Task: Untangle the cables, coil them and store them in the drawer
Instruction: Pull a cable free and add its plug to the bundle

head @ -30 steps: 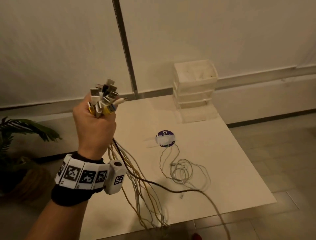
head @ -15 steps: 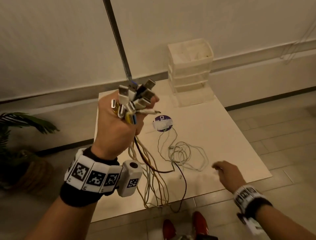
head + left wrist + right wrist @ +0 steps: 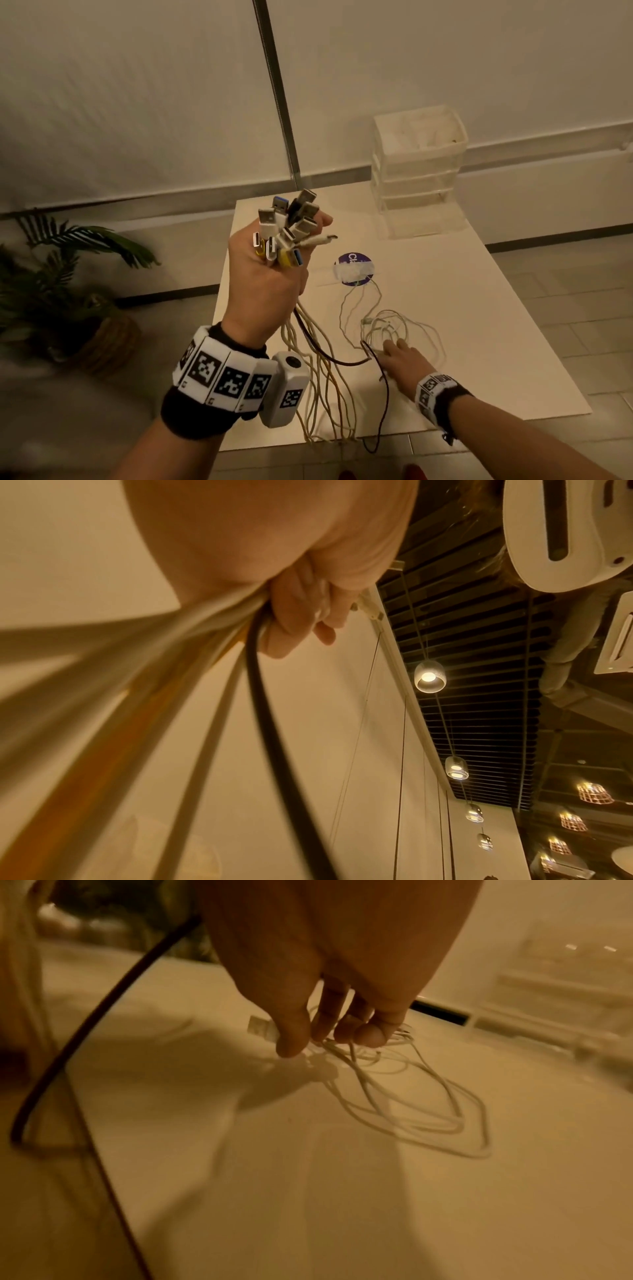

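Observation:
My left hand (image 3: 270, 274) is raised over the table's left side and grips a bundle of cables (image 3: 318, 377) just below their USB plugs (image 3: 291, 229), which fan upward. White, yellow and one black cable (image 3: 380, 404) hang from the fist past the table's front edge. In the left wrist view the fingers (image 3: 301, 610) curl round the strands (image 3: 192, 669). My right hand (image 3: 399, 359) reaches down onto a loose white cable tangle (image 3: 411, 325) on the table, and its straight fingertips (image 3: 329, 1031) touch the strands (image 3: 428, 1104) beside a plug (image 3: 258, 1026). The translucent drawer unit (image 3: 418, 171) stands at the back, drawers closed.
The white table (image 3: 496, 308) carries a purple round sticker with tape (image 3: 353, 270), where thin white wires end. A potted plant (image 3: 68, 291) stands on the floor to the left. A wall with a vertical metal strip (image 3: 277, 92) rises behind the table.
My right hand came into view and has moved forward and left onto the white tangle. My left hand with the bundle has shifted right over the table, and the black cable now loops nearer.

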### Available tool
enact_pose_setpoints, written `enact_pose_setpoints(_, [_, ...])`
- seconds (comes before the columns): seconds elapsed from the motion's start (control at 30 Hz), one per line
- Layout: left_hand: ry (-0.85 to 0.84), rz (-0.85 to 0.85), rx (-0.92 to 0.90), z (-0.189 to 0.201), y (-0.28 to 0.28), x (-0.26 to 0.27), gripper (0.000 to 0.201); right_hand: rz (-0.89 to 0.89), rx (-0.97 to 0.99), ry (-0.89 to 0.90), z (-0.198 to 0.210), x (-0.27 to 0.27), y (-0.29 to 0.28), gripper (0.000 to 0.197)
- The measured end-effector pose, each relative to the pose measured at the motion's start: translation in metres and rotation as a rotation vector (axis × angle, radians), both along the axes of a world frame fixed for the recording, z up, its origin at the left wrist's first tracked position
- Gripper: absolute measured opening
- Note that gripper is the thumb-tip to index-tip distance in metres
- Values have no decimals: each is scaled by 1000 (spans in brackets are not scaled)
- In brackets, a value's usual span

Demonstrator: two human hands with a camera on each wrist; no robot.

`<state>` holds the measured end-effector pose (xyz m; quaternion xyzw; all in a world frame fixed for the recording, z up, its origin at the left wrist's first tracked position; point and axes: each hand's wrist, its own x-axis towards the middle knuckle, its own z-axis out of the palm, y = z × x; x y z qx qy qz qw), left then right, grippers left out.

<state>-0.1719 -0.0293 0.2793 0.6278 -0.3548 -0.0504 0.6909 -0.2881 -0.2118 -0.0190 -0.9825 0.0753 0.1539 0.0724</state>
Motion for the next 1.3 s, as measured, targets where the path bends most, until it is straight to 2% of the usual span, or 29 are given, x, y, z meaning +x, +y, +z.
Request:
enact_pose_setpoints(0.03, [38,-7,-15,2,-2,0,14,-75,82,-67,7,2,-3,24])
enact_pose_setpoints(0.1, [147,-45,-50,3,-8,2,15,-317,384,-270,31,8,-13,8])
enact_pose_setpoints(0.17, [212,-29,-53,4,-19,5,21,-536,752,-487,70,17,-27,5])
enact_pose_setpoints(0.23, [235,-23,-37,5,-33,4,28,-630,951,-699,118,25,-42,3])
enact_pose_setpoints(0.3, [231,8,-18,8,-49,3,38,-614,1017,-873,168,36,-55,10])
enact_pose_setpoints(0.37, [197,41,-2,8,-65,3,37,-540,1108,-975,220,46,-60,15])
enact_pose_setpoints(0.47, [194,38,-10,10,-87,1,23,-385,1205,-1029,284,53,-49,19])
enact_pose_setpoints(0.57, [293,48,-37,17,-99,0,23,-252,1200,-1033,323,57,-32,17])
enact_pose_setpoints(0.7, [255,-11,-70,26,-102,1,19,-201,1255,-957,335,53,-16,29])
enact_pose_setpoints(0.73, [245,-18,-75,27,-102,0,21,-193,1232,-954,334,51,-14,25])
enact_pose_setpoints(0.8, [213,1,-88,28,-102,-1,34,-163,1163,-977,329,47,-11,17])
enact_pose_setpoints(0.87, [159,49,-101,27,-104,-2,40,-107,1120,-981,324,43,-13,20])
enact_pose_setpoints(1.0, [66,139,-100,25,-105,3,15,-20,1045,-1026,314,46,-13,33])
enact_pose_setpoints(1.13, [-22,193,-102,25,-103,10,12,-139,1060,-1114,300,52,-12,24])
enact_pose_setpoints(1.23, [43,171,-196,29,-97,18,8,-141,1069,-1044,286,48,-14,21])
enact_pose_setpoints(1.3, [96,104,-242,35,-94,20,29,-118,1067,-945,279,43,-16,18])
